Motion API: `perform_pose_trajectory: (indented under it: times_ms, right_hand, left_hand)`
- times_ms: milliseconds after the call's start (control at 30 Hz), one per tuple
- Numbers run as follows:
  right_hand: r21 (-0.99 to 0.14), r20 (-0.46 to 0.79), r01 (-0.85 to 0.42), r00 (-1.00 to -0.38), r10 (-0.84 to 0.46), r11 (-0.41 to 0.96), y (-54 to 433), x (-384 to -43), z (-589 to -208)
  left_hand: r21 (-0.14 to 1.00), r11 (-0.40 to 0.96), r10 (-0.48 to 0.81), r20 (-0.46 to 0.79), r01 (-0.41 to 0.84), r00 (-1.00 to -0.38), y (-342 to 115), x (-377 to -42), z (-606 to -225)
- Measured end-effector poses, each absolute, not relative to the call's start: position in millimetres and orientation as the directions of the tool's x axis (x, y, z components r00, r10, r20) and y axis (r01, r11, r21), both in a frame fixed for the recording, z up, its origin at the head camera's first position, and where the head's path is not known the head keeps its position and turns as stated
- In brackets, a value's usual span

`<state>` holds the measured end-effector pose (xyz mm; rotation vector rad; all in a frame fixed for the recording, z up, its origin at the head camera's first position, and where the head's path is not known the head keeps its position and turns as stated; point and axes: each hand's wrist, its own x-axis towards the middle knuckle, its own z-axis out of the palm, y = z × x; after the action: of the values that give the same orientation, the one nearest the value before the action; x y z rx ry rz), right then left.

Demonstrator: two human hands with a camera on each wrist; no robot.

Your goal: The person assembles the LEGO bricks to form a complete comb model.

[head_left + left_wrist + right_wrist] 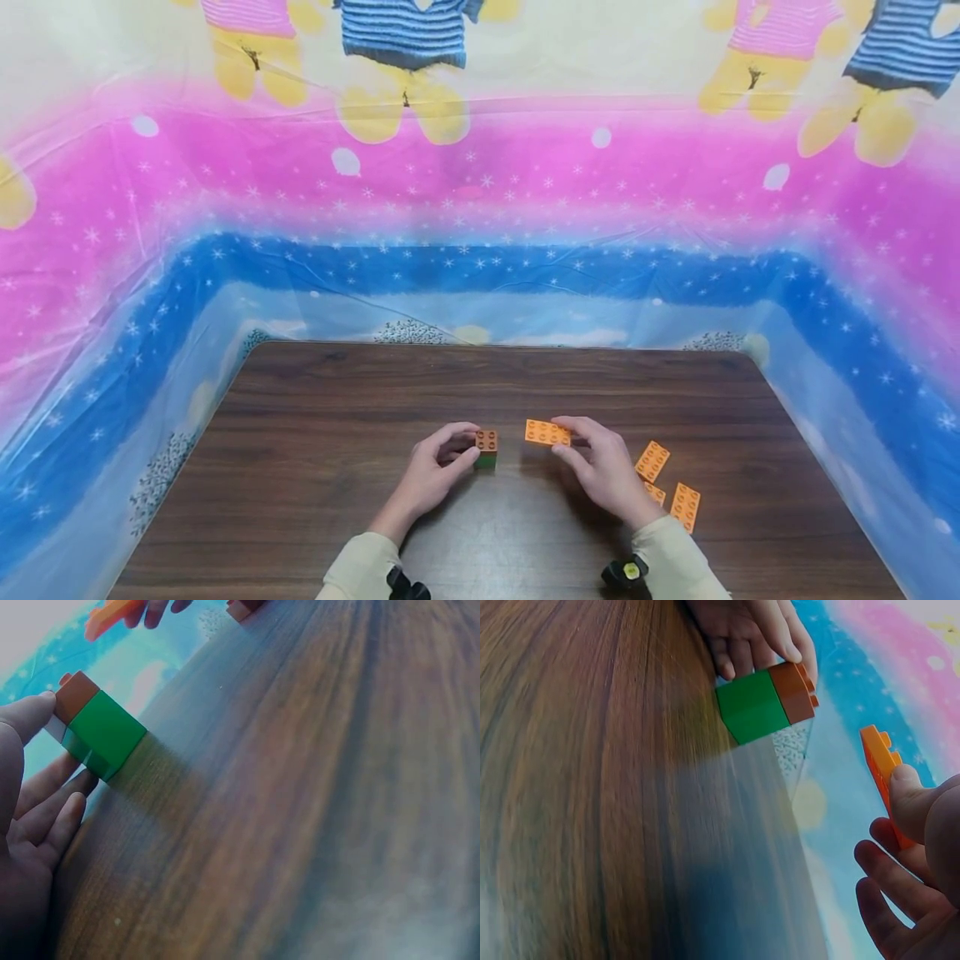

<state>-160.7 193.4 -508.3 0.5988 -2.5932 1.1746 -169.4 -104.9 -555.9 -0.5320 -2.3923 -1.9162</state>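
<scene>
A brown toy building brick (486, 440) sits on top of a green block (109, 735), making a small upright stack on the table. My left hand (437, 471) pinches this stack from its left side, thumb on the brown brick and other fingers behind. To the right, my right hand (606, 475) grips the right end of a flat orange brick (543, 432), studs up, between thumb and fingers. In the right wrist view this orange brick stands apart from the stack, raised above the table.
Three loose orange bricks lie on the dark wooden table (330, 467) beside the right forearm: one farther back (653, 461), one nearer the edge (686, 507), and one partly hidden by the wrist (656, 492). A printed cloth (525, 267) hangs around the table's back and sides.
</scene>
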Motion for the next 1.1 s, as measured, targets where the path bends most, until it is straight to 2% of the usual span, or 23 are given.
perform_pose_trajectory:
  times_ms: [700, 1100]
  right_hand:
    - [-0.693, 0.3, -0.42, -0.907, -0.296, 0.585, 159.7, -164.8, -514.7]
    - [-0.7, 0.298, -0.446, -0.892, -0.339, 0.558, 142.6, -167.3, -516.5]
  left_hand:
    - [0.945, 0.221, 0.251, 0.185, 0.242, -0.95, -104.9, -168.2, -552.0]
    - [0.939, 0.196, 0.256, 0.23, 0.284, -0.939, -105.6, -169.7, -554.6]
